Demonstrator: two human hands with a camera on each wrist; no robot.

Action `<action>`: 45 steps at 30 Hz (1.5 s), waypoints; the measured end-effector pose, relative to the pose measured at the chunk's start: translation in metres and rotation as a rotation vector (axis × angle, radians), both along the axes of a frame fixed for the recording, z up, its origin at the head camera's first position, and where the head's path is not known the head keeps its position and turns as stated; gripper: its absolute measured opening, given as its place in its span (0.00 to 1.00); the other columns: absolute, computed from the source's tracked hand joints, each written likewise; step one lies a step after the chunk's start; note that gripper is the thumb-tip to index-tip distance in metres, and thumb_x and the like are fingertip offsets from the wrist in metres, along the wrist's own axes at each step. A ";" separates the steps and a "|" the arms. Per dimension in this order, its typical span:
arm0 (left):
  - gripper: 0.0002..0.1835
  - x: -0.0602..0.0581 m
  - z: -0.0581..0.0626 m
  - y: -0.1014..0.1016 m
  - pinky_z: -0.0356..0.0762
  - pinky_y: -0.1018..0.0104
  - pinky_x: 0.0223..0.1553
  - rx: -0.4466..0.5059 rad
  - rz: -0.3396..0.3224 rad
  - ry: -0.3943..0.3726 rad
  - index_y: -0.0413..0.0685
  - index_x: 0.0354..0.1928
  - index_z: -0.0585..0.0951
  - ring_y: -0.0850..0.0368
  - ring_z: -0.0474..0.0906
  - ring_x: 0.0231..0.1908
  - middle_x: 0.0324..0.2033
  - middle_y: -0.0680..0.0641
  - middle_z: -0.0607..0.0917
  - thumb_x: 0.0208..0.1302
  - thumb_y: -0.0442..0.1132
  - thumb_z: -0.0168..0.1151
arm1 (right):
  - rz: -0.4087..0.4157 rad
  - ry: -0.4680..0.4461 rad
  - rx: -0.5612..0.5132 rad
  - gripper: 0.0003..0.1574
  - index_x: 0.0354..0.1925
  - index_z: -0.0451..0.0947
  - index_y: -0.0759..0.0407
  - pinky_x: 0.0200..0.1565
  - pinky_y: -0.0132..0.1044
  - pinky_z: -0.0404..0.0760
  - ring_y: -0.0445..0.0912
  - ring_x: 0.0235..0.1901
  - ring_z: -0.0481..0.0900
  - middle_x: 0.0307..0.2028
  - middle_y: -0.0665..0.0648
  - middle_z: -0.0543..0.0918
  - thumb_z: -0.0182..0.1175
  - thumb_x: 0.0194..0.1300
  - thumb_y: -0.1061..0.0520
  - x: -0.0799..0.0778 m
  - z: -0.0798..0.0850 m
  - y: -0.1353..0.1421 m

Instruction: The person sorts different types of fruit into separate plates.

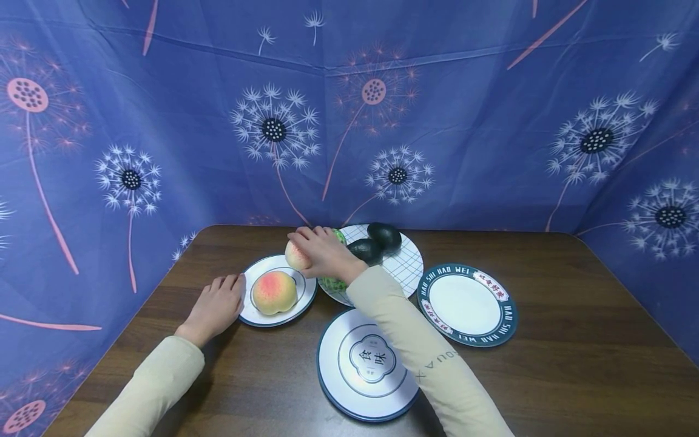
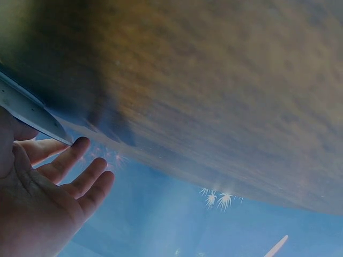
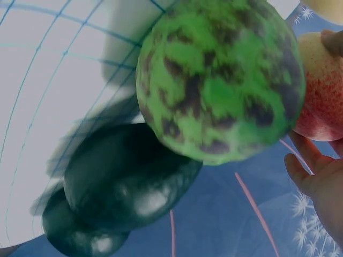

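Observation:
My right hand [image 1: 327, 252] grips a small cream-and-red peach [image 1: 297, 256] above the back right of a white plate with a blue rim [image 1: 252, 312]. The right wrist view shows the held peach [image 3: 320, 88] between thumb and fingers. A bigger peach [image 1: 275, 292] rests on that plate. At the plate's left edge my left hand [image 1: 215, 306] touches the rim, its fingers [image 2: 96, 187] loosely spread in the left wrist view. Under my right wrist, a mottled green round fruit [image 3: 220, 80] is partly hidden in the head view; it sits on a checked plate [image 1: 406, 267].
Two dark green avocados [image 1: 384, 238] lie on the checked plate. A green-rimmed plate with lettering [image 1: 508, 315] stands to the right. Nearer me are stacked white plates [image 1: 341, 379], partly covered by my right sleeve. A blue dandelion-print cloth [image 1: 464, 152] hangs behind the wooden table [image 1: 590, 340].

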State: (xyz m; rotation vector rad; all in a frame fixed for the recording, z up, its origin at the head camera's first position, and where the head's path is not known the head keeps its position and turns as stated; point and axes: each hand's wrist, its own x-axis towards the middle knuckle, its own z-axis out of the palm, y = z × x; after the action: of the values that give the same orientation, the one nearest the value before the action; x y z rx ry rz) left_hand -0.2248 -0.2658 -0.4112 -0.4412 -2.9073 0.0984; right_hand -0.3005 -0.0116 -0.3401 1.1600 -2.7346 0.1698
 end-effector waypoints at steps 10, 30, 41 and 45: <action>0.26 0.002 0.001 0.001 0.67 0.39 0.52 0.001 -0.002 0.006 0.30 0.59 0.66 0.33 0.67 0.53 0.53 0.31 0.72 0.62 0.39 0.50 | -0.020 -0.018 0.035 0.48 0.64 0.60 0.49 0.62 0.45 0.63 0.51 0.55 0.67 0.57 0.54 0.68 0.68 0.46 0.45 -0.003 -0.011 -0.009; 0.26 0.003 0.002 0.002 0.68 0.39 0.51 0.006 -0.006 0.015 0.30 0.59 0.67 0.33 0.68 0.52 0.53 0.31 0.72 0.62 0.39 0.51 | -0.090 -0.083 0.115 0.49 0.65 0.58 0.46 0.61 0.47 0.63 0.51 0.56 0.66 0.61 0.53 0.66 0.68 0.48 0.46 -0.003 -0.020 -0.024; 0.25 0.003 0.001 0.002 0.68 0.39 0.50 0.005 -0.005 0.021 0.30 0.58 0.67 0.33 0.68 0.52 0.52 0.31 0.73 0.62 0.39 0.51 | -0.108 -0.108 0.112 0.50 0.66 0.56 0.44 0.61 0.51 0.62 0.53 0.56 0.67 0.64 0.51 0.64 0.68 0.49 0.44 -0.003 -0.021 -0.026; 0.25 0.002 0.001 0.002 0.68 0.39 0.51 0.003 -0.002 0.014 0.30 0.59 0.67 0.33 0.68 0.52 0.53 0.31 0.72 0.62 0.39 0.50 | -0.111 -0.100 0.115 0.49 0.66 0.56 0.45 0.61 0.51 0.63 0.52 0.55 0.67 0.63 0.50 0.65 0.67 0.50 0.43 -0.003 -0.023 -0.028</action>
State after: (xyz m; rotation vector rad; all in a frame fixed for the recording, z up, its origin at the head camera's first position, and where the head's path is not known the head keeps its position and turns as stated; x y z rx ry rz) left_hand -0.2225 -0.2633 -0.4103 -0.4418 -2.8932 0.0969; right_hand -0.3040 -0.0395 -0.3634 1.0503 -2.9227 0.0583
